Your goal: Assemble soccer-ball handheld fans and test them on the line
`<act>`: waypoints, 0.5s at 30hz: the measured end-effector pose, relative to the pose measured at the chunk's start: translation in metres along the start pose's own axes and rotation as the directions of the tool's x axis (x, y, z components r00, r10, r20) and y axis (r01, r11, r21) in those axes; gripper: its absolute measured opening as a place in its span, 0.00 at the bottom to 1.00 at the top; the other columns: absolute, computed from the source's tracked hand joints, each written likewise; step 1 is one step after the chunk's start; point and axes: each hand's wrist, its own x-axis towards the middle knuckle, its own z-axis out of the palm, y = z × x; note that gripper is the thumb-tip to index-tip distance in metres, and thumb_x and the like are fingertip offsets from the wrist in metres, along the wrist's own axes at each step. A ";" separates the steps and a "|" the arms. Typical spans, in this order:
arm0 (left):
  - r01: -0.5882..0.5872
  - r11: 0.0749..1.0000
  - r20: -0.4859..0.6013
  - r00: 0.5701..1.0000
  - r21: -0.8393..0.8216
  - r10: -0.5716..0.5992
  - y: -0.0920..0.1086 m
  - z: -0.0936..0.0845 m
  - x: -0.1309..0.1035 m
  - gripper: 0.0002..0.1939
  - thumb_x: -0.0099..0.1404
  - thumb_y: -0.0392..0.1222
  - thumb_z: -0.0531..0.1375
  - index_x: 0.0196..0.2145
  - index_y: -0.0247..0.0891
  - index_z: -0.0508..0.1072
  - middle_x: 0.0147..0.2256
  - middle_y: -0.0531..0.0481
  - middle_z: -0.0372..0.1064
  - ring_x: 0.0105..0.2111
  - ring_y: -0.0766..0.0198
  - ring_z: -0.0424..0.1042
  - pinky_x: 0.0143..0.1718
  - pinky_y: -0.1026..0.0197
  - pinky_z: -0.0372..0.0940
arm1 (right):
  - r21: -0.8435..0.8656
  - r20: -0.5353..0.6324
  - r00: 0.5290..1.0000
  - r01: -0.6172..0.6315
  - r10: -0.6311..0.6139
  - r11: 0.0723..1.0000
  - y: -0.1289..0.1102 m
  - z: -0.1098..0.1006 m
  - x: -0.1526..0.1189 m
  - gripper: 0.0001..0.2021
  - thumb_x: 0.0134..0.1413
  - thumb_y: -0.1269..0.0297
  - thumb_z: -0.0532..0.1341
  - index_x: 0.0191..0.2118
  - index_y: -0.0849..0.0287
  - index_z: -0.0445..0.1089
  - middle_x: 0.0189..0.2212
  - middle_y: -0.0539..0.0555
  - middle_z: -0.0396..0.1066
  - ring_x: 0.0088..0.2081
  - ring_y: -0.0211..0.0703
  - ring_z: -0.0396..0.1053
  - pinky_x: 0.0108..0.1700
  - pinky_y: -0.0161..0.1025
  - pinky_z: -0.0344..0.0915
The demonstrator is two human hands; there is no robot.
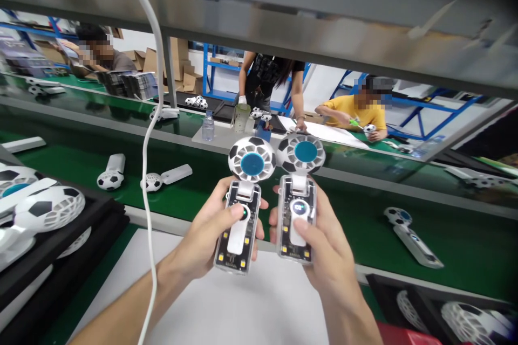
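Fingers of two hands hold two football-headed devices, one each.

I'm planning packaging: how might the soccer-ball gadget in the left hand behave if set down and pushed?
The soccer-ball gadget would probably pivot rather than roll freely, since its round head joins a long handle. The glossy clear casing could feel slippery. The narrow joint below the head may be its fragile spot.

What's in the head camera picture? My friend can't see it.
A left hand holds one soccer-ball gadget and a right hand a second gadget, above a white sheet. More lie on a green surface; three people are beyond.
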 end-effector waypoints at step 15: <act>-0.069 0.996 0.025 0.997 0.053 0.067 0.003 -0.001 0.003 0.12 0.68 0.49 0.59 0.41 0.40 0.61 0.37 0.52 0.68 0.22 0.63 0.73 0.21 0.54 0.73 | -0.022 -0.134 0.959 0.250 -0.251 0.968 -0.012 0.002 -0.011 0.05 0.53 0.62 0.66 0.31 0.56 0.71 0.28 0.52 0.67 0.26 0.44 0.69 0.26 0.43 0.69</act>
